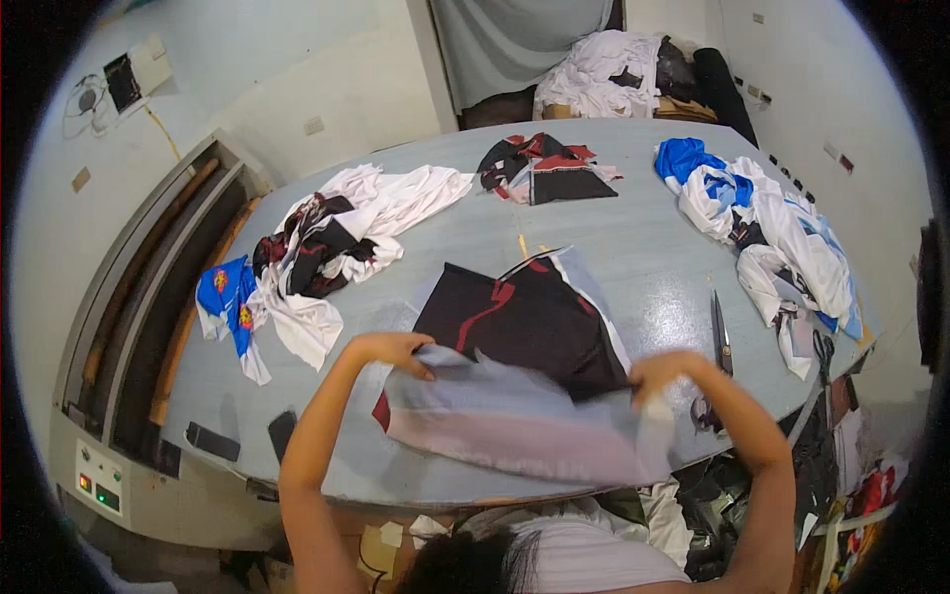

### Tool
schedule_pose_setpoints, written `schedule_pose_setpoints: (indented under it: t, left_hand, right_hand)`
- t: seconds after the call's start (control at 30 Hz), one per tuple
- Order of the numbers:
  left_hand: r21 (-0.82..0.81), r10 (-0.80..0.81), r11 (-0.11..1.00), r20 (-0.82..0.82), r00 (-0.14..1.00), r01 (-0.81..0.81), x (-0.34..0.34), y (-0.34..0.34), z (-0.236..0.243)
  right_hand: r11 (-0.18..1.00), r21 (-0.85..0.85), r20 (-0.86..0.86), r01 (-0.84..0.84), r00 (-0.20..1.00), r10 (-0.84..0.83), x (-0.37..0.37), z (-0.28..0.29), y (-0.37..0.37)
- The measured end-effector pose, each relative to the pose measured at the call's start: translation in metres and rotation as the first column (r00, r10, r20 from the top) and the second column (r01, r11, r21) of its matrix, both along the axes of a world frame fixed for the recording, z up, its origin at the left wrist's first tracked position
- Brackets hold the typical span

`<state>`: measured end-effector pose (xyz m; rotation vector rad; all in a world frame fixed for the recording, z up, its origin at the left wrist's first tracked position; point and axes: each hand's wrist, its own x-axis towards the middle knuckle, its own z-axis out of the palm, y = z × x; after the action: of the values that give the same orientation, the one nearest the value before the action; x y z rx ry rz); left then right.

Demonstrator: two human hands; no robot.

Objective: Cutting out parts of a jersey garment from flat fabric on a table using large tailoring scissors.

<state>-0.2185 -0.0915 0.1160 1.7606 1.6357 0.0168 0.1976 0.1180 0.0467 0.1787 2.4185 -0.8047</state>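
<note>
At the near side of the table, my left hand pinches the upper left edge of a pale grey-pink fabric piece. My right hand is closed on the same piece at its right end. Motion smears the cloth there; a small dark red patch shows at its left edge. Just beyond it lies a black fabric piece with red markings and a pale right border. Its near part is hidden under the pale cloth. To the right of my right hand, a pair of scissors rests with blades pointing away.
White and dark garments are heaped at the left, blue and white ones at the right. Black and red pieces lie at the far side. Two dark phone-like objects lie near left. A long roller machine borders the table.
</note>
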Motion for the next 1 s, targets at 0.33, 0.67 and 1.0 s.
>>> schedule_pose_setpoints:
  t: [0.33, 0.67, 1.0]
  left_hand:
    - [0.932, 0.659, -0.35, 0.318, 0.682, -0.096, -0.005, 0.065, 0.262]
    - [0.766, 0.262, 0.284, 0.516, 0.815, -0.576, 0.053, -0.091, 0.152]
    - [0.465, 0.086, 0.868, 0.204, 0.975, -0.174, 0.002, -0.066, -0.053]
  right_hand:
    - [0.391, -0.35, -0.73, 0.851, -0.509, 0.455, -0.08, 0.3, 0.087]
    - [0.812, -0.064, -0.992, 0.58, 0.048, -0.113, -0.001, 0.194, -0.071]
    - [0.708, 0.32, -0.928, 0.629, 0.358, 0.102, -0.018, -0.009, -0.024]
